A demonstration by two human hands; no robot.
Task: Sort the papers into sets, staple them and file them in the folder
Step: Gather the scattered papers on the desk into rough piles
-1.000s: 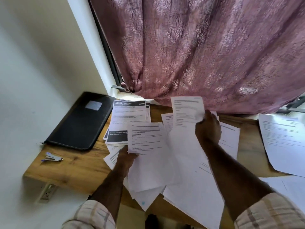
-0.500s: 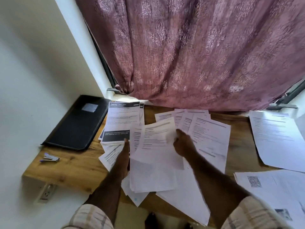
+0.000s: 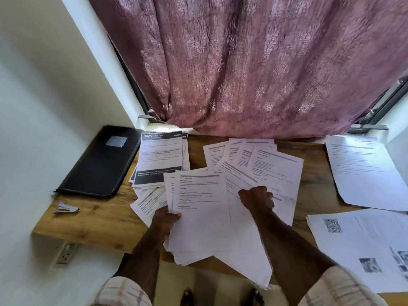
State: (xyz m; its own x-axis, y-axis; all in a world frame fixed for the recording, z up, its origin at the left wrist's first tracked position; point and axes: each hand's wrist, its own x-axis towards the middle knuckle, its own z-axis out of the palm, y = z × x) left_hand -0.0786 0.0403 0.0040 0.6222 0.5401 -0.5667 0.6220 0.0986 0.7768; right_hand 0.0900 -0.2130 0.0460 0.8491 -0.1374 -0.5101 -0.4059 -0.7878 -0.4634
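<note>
**Loose sheets, light and floppy: take them by an edge**

The person is sorting at a wooden desk (image 3: 99,219). The left hand (image 3: 164,219) is pinching the left edge of a held stack (image 3: 198,208) of printed sheets at about 6 o'clock on the desk, thumb on top and fingers hidden beneath. The right hand (image 3: 256,198) is lying curled, knuckles up, on a fanned spread (image 3: 273,166) of pages just to the stack's 3 o'clock side; whether that grip is pinching a sheet or only pressing on it I cannot tell.

By my judgement, these papers are very light, thin and limp. The stack's near end is overhanging the desk edge, and single sheets are likely to slide off one another. The best hold looks like a pinch along a long edge, with the stack squared first so the corners line up for the stapler (image 3: 66,209), which is lying at 9 o'clock near the desk's left edge.

The held stack's long axis is running roughly from 6 towards 12 o'clock, headings at the far end, so the text is reading upright to the person. The fanned pages are tilting towards 1 o'clock. The black folder (image 3: 99,162) is lying shut at 10 o'clock, overhanging the desk's left edge, its long axis slanting towards 1 o'clock.
</note>
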